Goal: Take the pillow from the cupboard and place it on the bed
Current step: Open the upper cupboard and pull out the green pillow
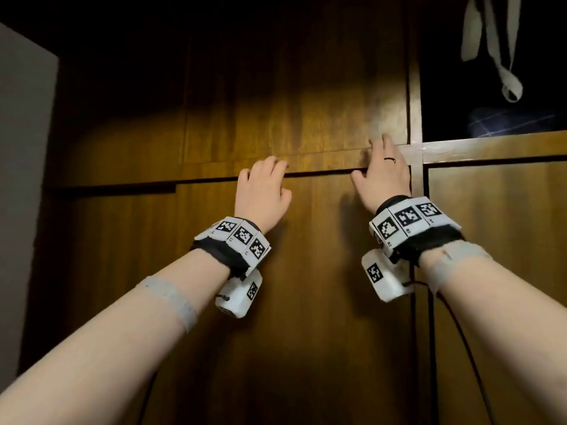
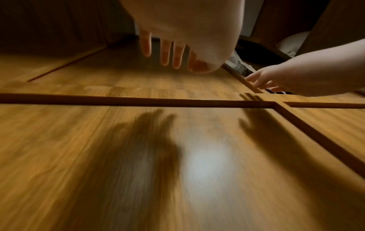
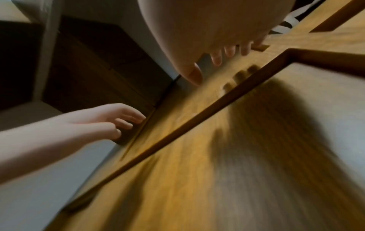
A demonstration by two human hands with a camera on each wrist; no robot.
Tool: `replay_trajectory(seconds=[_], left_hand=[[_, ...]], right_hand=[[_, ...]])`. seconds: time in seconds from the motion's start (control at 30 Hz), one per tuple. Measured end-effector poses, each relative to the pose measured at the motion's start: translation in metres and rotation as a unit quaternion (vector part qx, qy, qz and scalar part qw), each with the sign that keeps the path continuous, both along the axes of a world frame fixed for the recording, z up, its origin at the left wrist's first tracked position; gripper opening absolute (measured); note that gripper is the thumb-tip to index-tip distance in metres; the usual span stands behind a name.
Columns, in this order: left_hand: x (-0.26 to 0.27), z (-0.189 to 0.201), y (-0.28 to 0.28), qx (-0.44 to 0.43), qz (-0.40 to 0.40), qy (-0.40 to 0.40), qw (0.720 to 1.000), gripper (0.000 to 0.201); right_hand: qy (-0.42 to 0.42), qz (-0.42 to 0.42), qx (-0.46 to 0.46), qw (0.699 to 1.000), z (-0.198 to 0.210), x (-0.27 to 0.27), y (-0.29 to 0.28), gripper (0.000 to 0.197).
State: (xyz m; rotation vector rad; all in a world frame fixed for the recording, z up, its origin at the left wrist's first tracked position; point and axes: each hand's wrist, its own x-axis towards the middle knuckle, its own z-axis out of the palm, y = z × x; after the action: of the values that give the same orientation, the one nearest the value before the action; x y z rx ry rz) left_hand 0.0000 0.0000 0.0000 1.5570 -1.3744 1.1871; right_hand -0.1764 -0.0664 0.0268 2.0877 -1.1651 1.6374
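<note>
A dark wooden cupboard fills the head view. Its upper door point(image 1: 291, 96) stands closed. My left hand point(image 1: 264, 182) is raised to that door's lower edge, its bent fingers point(image 3: 128, 120) touching the groove there and holding nothing. My right hand point(image 1: 382, 167), wearing a ring, lies with straight fingers point(image 3: 229, 51) on the door's lower right corner, beside the upright post. To the right, an open compartment point(image 1: 491, 87) is dark inside. A pale soft thing point(image 2: 292, 43) shows in it; I cannot tell whether it is the pillow.
Blue checked fabric point(image 1: 515, 121) lies in the open compartment, and white straps point(image 1: 503, 56) hang above it. Closed lower doors point(image 1: 306, 302) run beneath my hands. A grey wall point(image 1: 21, 148) borders the cupboard on the left. Cables hang from both wrist cameras.
</note>
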Motion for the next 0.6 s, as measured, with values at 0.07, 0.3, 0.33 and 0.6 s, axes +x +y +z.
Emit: replay_trajectory(seconds=[0.07,0.3,0.33,0.6], left_hand=[[0.014,0.014,-0.022,0.005,-0.021,0.009,1.0,0.049],[0.051,0.05,-0.078,-0.023,-0.04,-0.016,0.999,0.051],[0.057,0.049,-0.08,-0.045,-0.04,-0.013,0.998,0.051],[0.084,0.048,-0.071,-0.048,0.03,0.104,0.993,0.063]], right_hand=[[0.008,-0.06,0.005,0.998,0.01,0.011,-0.018,0.067],[0.002,-0.151,0.039,0.988,0.03,0.058,-0.034,0.082],[0.01,-0.158,0.036,0.987,0.031,0.062,-0.033,0.082],[0.119,-0.132,-0.006,0.984,0.024,0.117,-0.012,0.073]])
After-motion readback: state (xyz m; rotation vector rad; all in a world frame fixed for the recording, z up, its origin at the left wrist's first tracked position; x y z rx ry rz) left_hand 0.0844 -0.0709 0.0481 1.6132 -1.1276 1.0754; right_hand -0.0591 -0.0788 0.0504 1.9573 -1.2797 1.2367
